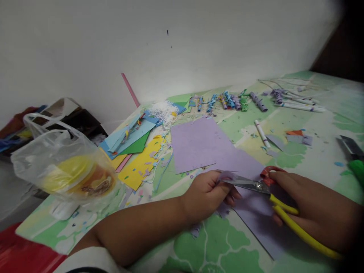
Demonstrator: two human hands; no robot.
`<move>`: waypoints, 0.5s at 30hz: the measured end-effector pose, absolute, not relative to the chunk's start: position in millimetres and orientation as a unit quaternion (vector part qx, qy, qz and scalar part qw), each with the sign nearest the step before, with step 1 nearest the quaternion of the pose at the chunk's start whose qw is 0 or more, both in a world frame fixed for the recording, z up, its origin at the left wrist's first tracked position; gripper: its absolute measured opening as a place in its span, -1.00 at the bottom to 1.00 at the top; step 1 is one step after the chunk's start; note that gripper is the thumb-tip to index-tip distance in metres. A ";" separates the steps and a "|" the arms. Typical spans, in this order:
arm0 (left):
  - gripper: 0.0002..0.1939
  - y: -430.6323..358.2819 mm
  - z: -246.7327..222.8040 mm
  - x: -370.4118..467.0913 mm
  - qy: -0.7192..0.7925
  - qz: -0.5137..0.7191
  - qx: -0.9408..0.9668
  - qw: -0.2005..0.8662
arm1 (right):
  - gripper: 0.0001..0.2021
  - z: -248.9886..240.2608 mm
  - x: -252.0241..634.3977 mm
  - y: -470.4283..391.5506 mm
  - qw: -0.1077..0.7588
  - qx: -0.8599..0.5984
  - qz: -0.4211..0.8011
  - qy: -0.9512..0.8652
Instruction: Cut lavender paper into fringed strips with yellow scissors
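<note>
My left hand [206, 193] is closed, pinching a small curled piece of purple paper [227, 175]. In my right hand [309, 204] are scissors [257, 185] with a red loop and a yellow handle. Their blades point left and reach the purple piece at my left fingertips; whether they are cutting into it I cannot tell. Beneath both hands lies a large purple sheet [250, 216], partly hidden by them. Another purple sheet [196, 144] overlaps it farther back. Purple scraps show under my left hand.
At left stands a clear plastic bag [68, 167] holding a yellow-lidded tub. Coloured sheets [136, 136] and white string [165, 112] lie beyond it. Fringed paper rolls [229, 99] line the wall side. Markers [301, 107] and a green-handled cutter knife [352, 148] are at right.
</note>
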State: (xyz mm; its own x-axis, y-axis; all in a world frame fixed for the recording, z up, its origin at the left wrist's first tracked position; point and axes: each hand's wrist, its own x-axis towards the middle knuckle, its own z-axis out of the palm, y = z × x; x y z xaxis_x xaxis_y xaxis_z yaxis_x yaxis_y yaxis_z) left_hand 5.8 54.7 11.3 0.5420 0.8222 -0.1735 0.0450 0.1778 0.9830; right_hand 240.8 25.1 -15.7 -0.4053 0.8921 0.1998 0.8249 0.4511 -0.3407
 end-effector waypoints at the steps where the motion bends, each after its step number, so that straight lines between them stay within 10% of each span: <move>1: -0.75 54.5 10.9 5.9 0.379 0.292 0.574 0.664 | -0.57 -16.3 241.1 24.8 0.180 -0.513 0.094 -0.834; 15: -0.85 55.8 10.6 3.0 0.386 0.286 0.597 0.642 | -0.65 -22.8 243.9 25.4 0.133 -0.520 0.058 -0.842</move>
State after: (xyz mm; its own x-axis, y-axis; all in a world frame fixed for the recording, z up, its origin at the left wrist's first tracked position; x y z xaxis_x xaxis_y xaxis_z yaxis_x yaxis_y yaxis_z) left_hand 3.0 55.8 10.6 0.5378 0.8288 -0.1544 0.0944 0.1228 0.9879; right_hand 243.9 25.4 -22.8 -0.4240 0.8908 0.1633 0.8597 0.4526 -0.2367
